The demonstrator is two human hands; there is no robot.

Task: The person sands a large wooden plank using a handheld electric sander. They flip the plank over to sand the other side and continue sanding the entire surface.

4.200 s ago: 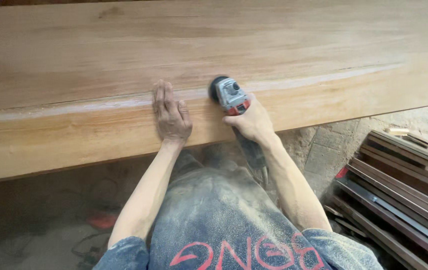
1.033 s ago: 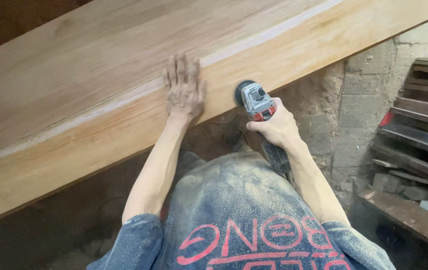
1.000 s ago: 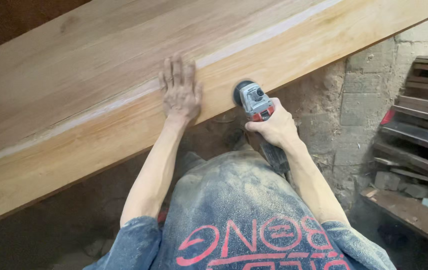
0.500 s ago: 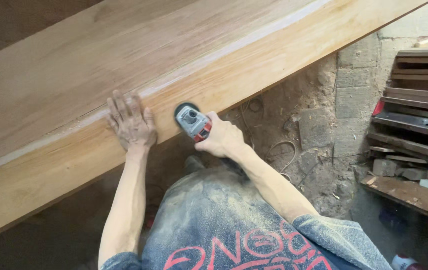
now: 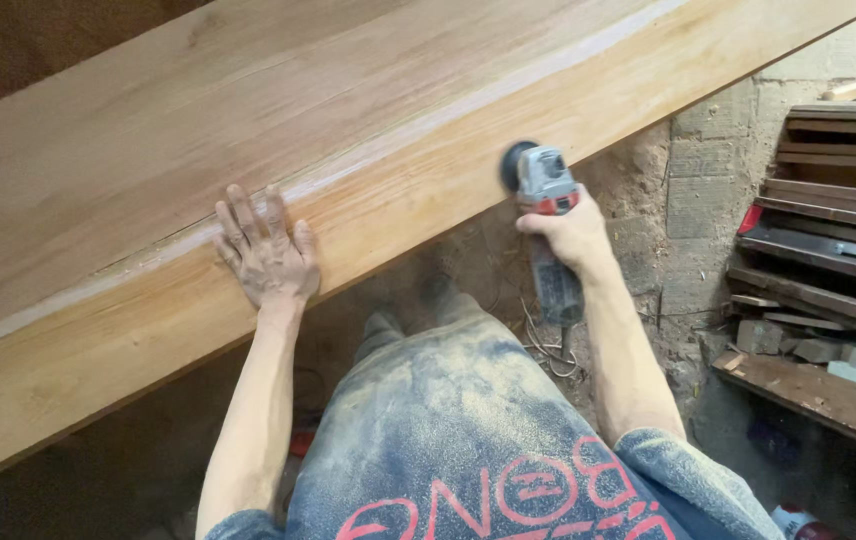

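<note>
— How much of the wooden slab (image 5: 278, 130) can you make out?

— Not its ends; the picture's left, top and right edges cut it off. Its underside is hidden.

— And the angle grinder (image 5: 545, 215)?

— The disc is a dark blur at the slab's near edge, mostly behind the grey head. The right hand (image 5: 573, 232) covers the middle of the body, so the grip itself is hidden.

— The left hand (image 5: 266, 258)?

— Palm hidden, flat on the wood.

— The stacked boards (image 5: 828, 230)?

— Cut off at the right edge.
</note>
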